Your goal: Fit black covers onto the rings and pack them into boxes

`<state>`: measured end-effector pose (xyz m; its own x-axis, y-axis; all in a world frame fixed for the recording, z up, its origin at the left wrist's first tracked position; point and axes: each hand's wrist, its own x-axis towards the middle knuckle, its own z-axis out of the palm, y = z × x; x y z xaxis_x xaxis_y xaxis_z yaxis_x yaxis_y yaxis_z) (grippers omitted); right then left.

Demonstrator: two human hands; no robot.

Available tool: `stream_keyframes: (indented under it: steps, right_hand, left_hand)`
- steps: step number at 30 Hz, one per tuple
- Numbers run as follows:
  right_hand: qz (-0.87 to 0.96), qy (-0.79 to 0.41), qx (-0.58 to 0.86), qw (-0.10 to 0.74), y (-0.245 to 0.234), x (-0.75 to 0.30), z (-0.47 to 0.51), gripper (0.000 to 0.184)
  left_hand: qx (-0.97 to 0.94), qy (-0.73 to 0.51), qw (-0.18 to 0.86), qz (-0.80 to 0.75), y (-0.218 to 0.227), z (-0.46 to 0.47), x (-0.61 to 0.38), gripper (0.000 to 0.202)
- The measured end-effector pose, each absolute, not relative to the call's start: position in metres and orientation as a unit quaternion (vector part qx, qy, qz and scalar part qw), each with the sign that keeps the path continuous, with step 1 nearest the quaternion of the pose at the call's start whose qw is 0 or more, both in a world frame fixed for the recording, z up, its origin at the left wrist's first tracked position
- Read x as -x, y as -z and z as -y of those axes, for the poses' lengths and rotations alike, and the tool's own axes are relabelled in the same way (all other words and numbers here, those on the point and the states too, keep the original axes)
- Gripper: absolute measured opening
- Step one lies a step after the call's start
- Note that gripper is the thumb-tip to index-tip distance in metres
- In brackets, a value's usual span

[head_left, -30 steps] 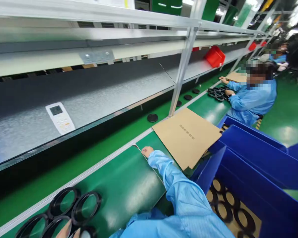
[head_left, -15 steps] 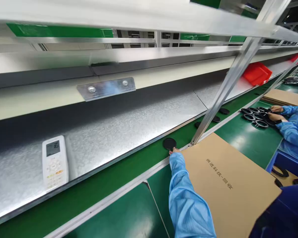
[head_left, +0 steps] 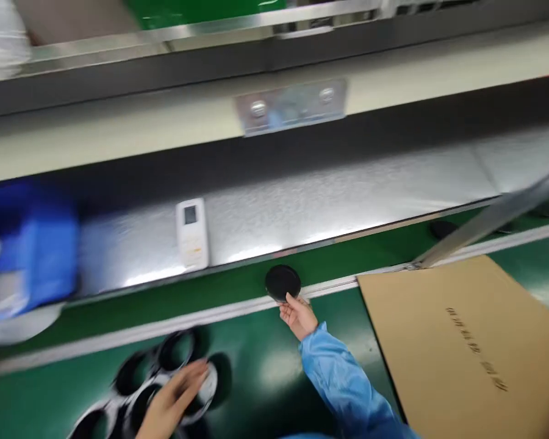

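A round black disc (head_left: 282,283) is pinched by its near edge in my right hand (head_left: 299,316), thumb on top. It is over the dark green strip beside the pale rail. My left hand (head_left: 176,396), slightly smeared by motion, has its fingers closed at the rim of a black ring (head_left: 205,396) with a bright, shiny edge. That ring is at the right of a cluster of several black rings (head_left: 137,373) on the green tabletop (head_left: 251,360). My left palm hides part of the cluster.
A large cardboard sheet (head_left: 457,341) with printed characters lies at the right. A slanted metal post (head_left: 466,235) rises behind it. On the metal shelf (head_left: 302,213) rests a white remote control (head_left: 193,235). A blurred blue bin (head_left: 50,256) stands at the left.
My view has swung left. My right hand has carried the black disc left, away from the cardboard and post. My left hand, the ring cluster and the blue bin have come into sight.
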<state>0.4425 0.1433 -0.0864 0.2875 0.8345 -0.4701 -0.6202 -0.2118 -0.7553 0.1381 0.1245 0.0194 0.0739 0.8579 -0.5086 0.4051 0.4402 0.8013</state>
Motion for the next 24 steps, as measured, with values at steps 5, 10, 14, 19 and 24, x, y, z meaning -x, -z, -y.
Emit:
stream_keyframes:
  steps: [5, 10, 14, 19, 24]
  right_hand:
    - [0.073, -0.816, 0.272, 0.505, 0.031, -0.304, -0.051, 0.046]
    - [0.341, -0.799, 0.294, 0.399, 0.011, -0.259, -0.013, 0.045]
    - [0.57, -0.482, 0.481, 0.46, -0.01, -0.268, -0.012, 0.036]
    - [0.819, -0.189, 0.412, 0.352, -0.051, -0.25, 0.002, 0.049]
    - [0.764, -0.145, 0.513, 0.363, -0.053, -0.236, 0.01, 0.046]
  left_hand:
    - [-0.306, -0.402, 0.752, -0.423, -0.033, -0.086, -0.148, 0.073]
    - [-0.163, -0.476, 0.79, -0.35, -0.048, -0.051, -0.106, 0.062]
    - [-0.105, -0.503, 0.805, -0.297, -0.053, -0.017, -0.076, 0.065]
    - [-0.096, -0.473, 0.835, -0.265, -0.055, 0.017, -0.061, 0.073]
    - [-0.089, -0.481, 0.834, -0.255, -0.065, 0.04, -0.042, 0.073]
